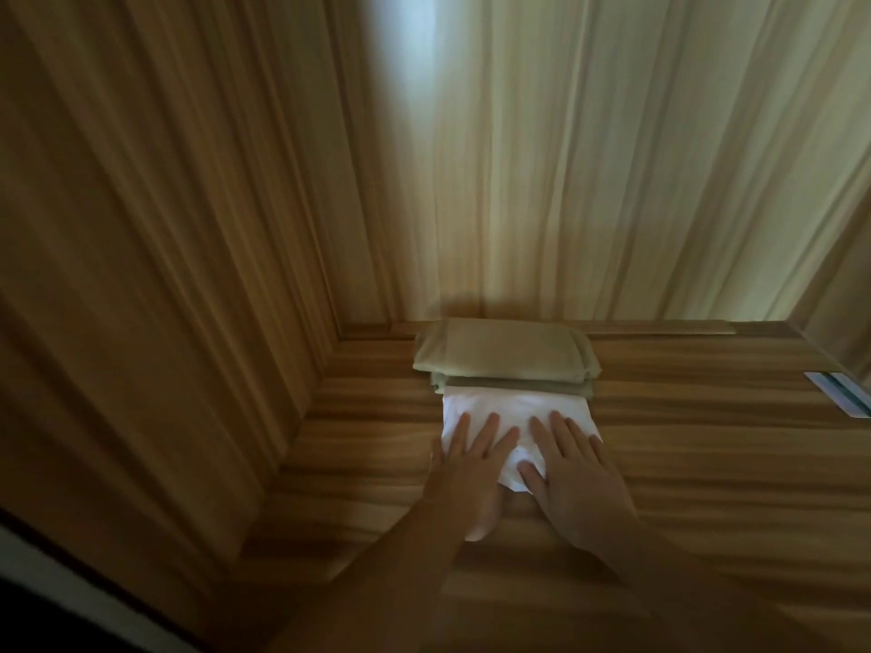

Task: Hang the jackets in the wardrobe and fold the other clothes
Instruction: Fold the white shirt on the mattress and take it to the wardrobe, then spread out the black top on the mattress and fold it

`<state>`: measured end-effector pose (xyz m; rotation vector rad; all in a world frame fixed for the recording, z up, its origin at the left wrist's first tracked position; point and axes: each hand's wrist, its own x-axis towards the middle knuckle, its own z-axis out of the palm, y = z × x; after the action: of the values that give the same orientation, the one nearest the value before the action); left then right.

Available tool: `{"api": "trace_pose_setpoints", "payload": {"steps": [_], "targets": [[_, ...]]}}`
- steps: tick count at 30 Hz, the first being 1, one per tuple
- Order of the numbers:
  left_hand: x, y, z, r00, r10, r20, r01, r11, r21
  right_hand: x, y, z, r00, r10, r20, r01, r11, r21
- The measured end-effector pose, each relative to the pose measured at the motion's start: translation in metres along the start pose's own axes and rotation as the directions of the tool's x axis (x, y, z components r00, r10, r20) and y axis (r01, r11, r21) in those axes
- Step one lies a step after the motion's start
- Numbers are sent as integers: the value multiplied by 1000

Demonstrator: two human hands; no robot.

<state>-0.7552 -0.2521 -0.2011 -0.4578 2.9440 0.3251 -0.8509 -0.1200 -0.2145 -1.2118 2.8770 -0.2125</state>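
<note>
We press both hands flat, left (464, 457) and right (572, 468), on a white cloth (513, 412); beyond them lies an olive stack (504, 351).

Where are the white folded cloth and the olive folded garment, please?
white folded cloth (513, 410): head view, bare upper middle.
olive folded garment (506, 351): head view, top face.

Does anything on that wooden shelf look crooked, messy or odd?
Nothing much stands out. The green folded stack sits squarely at the back of the shelf. Both the left hand and right hand press flat on the white garment, whose near edge looks slightly uneven.
</note>
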Motion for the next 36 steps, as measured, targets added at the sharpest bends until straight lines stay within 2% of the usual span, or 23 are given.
{"api": "trace_pose_setpoints", "payload": {"steps": [8,12,13,15,18,20,23,26,29,32,36], "targets": [[23,-1,-5,999,-51,-6,51,999,8,25,8,-1,999,3,40,-3,1000,19],[19,4,-26,994,-21,106,17,999,44,4,10,-20,998,2,56,-7,997,82],[16,7,-33,996,-5,91,5,1000,3,-3,13,-27,999,8,49,-12,997,79],[8,15,-49,1000,8,-28,-10,996,-88,-14,22,-46,998,49,28,-51,995,84],[-1,41,-83,971,104,-216,-125,989,-82,-33,41,-88,993,121,9,-121,991,60],[-5,64,-103,959,180,-220,-208,972,-113,-50,55,-115,982,188,25,-189,981,31],[-7,101,-116,928,311,-206,-339,934,-116,-91,76,-146,946,320,-54,-319,947,24],[-22,149,-109,866,447,-223,-482,864,-142,-151,85,-161,865,488,-116,-484,873,57],[-50,199,-86,774,597,-210,-629,762,-156,-228,80,-159,722,678,-138,-668,735,115],[-95,248,-60,671,731,-124,-738,642,-208,-316,65,-148,576,799,-171,-794,597,116],[-174,302,-30,458,887,-60,-879,442,-177,-440,27,-144,344,922,-177,-919,369,138]]}}
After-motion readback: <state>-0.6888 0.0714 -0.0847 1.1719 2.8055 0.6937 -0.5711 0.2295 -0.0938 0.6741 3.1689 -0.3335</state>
